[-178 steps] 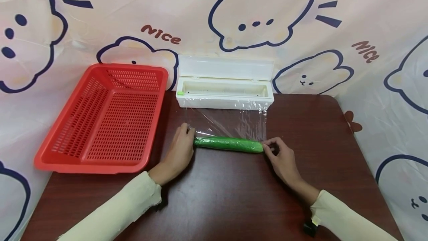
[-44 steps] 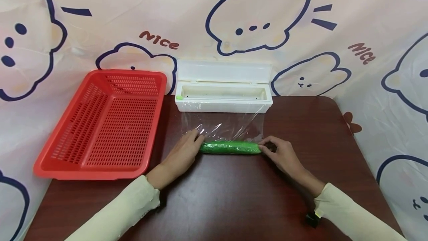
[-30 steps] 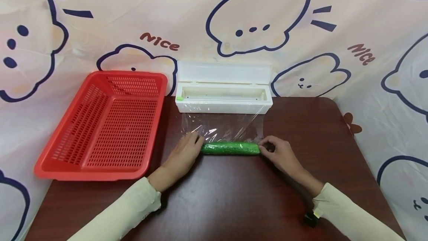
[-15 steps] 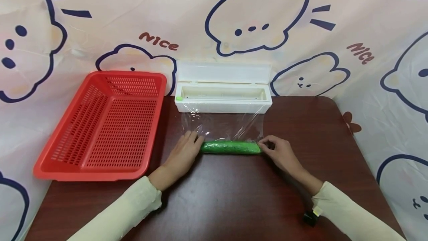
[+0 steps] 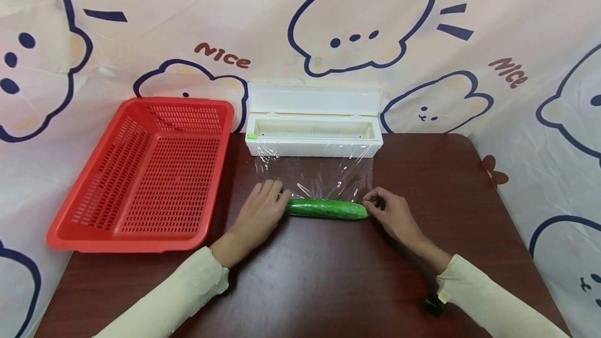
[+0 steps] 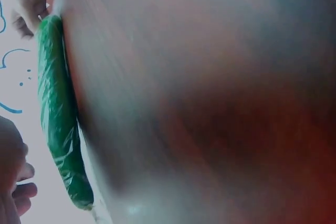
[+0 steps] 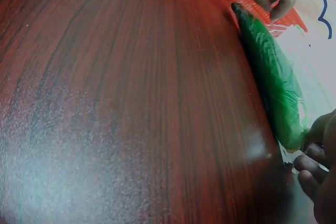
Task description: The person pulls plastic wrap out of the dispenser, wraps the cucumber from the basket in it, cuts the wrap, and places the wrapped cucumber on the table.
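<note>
A green cucumber (image 5: 326, 208), wrapped in shiny clear film, lies crosswise on the dark wooden table. Plastic wrap (image 5: 319, 176) runs from it back to a white wrap dispenser box (image 5: 314, 149) whose lid stands up. My left hand (image 5: 263, 207) is at the cucumber's left end with loosely bent fingers, overlapping that end in the head view. Both wrist views show a gap between these fingers and the cucumber. At the right end, my right hand (image 5: 393, 213) pinches the edge of the wrap between thumb and forefinger, right beside the cucumber's tip.
A red plastic basket (image 5: 208, 213) with slotted walls stands left of the dispenser, close to my left forearm. A cartoon-printed cloth (image 5: 272, 25) hangs behind and beside the table (image 5: 305, 275). A small black object (image 5: 434, 305) shows beneath my right sleeve.
The cucumber has turned slightly, its right end now lying nearer me. Since the earliest frame, it and my left hand have shifted right, and my left fingers now stand more raised at its end.
</note>
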`<state>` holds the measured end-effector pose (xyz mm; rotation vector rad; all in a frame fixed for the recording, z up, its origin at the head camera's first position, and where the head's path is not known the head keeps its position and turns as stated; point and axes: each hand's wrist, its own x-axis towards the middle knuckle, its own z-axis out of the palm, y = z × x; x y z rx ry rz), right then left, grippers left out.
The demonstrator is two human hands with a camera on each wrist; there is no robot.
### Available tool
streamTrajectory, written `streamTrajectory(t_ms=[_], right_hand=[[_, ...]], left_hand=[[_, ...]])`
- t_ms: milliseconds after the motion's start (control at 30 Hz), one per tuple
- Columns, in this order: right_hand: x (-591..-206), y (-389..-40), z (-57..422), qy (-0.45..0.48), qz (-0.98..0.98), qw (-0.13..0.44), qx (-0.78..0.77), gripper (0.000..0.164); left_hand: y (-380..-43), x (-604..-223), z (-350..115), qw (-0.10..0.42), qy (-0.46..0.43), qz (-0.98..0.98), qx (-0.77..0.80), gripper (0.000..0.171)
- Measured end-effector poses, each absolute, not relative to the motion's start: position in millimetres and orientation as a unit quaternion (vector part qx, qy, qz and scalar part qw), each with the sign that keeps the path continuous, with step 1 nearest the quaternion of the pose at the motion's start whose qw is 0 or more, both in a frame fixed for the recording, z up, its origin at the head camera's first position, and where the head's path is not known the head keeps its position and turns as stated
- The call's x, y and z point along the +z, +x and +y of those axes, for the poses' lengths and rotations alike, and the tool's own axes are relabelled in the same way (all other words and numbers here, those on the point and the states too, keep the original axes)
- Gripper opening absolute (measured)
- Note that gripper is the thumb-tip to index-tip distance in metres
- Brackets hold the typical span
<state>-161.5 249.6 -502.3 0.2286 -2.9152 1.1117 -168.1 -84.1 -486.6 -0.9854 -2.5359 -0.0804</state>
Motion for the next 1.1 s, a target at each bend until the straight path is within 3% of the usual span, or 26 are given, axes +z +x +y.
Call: streamTrajectory(t_ms=[133,233,333,433,533,733,1100], right_hand=[[-502,-159,248,0.103,-0.933,0.087,0.333,0.007],[-501,-155,247,0.158,-0.921,0.169,0.313,0.011],[-500,-150,243,0.272,-0.893,0.231,0.273,0.014],[-499,-143,235,0.398,-0.856,0.258,0.205,0.022],[-501,-137,226,0.454,-0.841,0.256,0.146,0.031],[-507,-133,220,0.413,-0.882,0.2,0.105,0.05],[-503,-145,218,0.358,-0.921,0.13,0.077,0.049]], left_hand=[[-162,-486,-80,0.247,-0.392,-0.884,-0.063,0.023],[-155,-488,-76,0.248,-0.43,-0.865,-0.069,0.025],[-147,-492,-72,0.233,-0.459,-0.857,-0.034,0.024],[-141,-497,-69,0.216,-0.465,-0.859,0.007,0.025],[-138,-502,-66,0.206,-0.451,-0.868,0.025,0.031],[-140,-507,-64,0.205,-0.411,-0.887,0.041,0.042],[-153,-507,-60,0.19,-0.355,-0.915,0.022,0.045]])
